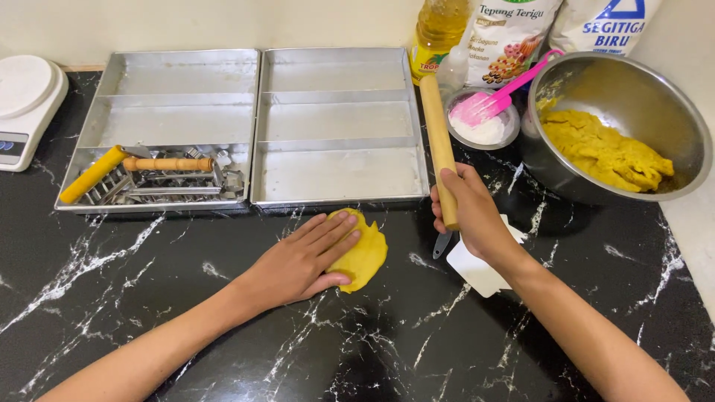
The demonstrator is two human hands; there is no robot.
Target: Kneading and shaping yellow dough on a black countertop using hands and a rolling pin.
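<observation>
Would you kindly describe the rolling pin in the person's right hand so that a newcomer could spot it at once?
Start at the steel mixing bowl of yellow dough at the right. Just left of it, the right hand grips the rolling pin: a plain, pale wooden rod, angled up toward the oil bottle, and longer than the wooden-handled tool in the left tray.

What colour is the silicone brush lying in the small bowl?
The brush is pink, handle and bristles. The head view shows it best, over the small bowl of white powder.
</observation>
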